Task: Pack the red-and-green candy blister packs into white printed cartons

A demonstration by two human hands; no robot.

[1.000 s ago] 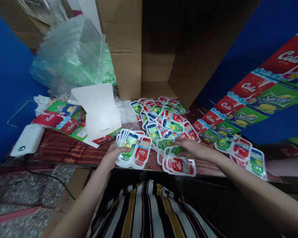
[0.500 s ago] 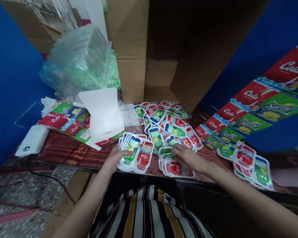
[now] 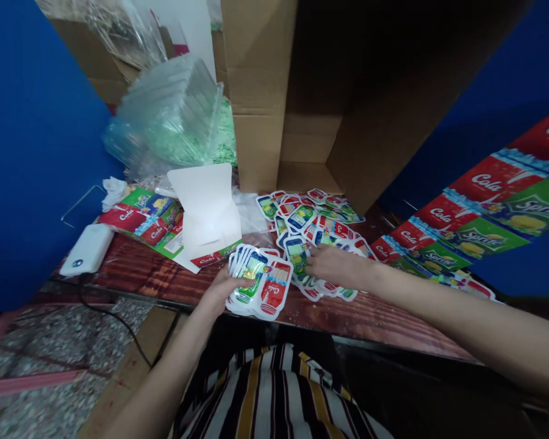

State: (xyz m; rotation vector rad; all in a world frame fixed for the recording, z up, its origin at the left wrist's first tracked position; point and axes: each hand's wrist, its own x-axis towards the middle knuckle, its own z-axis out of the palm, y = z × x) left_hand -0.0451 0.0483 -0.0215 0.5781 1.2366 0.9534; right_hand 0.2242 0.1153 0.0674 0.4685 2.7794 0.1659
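My left hand [image 3: 219, 290] grips a fanned stack of small Cola and Sprite blister cards [image 3: 258, 281] at the table's front edge. My right hand [image 3: 332, 266] lies palm down on a few more such cards, just right of the stack, fingers pressed onto them. Behind it a loose heap of the same cards [image 3: 313, 219] spreads across the red-brown table [image 3: 366, 317].
An open cardboard box [image 3: 302, 103] stands behind the heap. A bag of clear plastic shells [image 3: 174, 116] sits back left. Printed Cola/Sprite sheets [image 3: 141, 222], a folded white card [image 3: 208, 207] and a white device [image 3: 88, 249] with a cable lie left. More printed sheets [image 3: 476, 213] lean at right.
My right hand has slid left with the cards under it, towards the stack in my left hand. The view has shifted right and down; the left hand keeps its stack.
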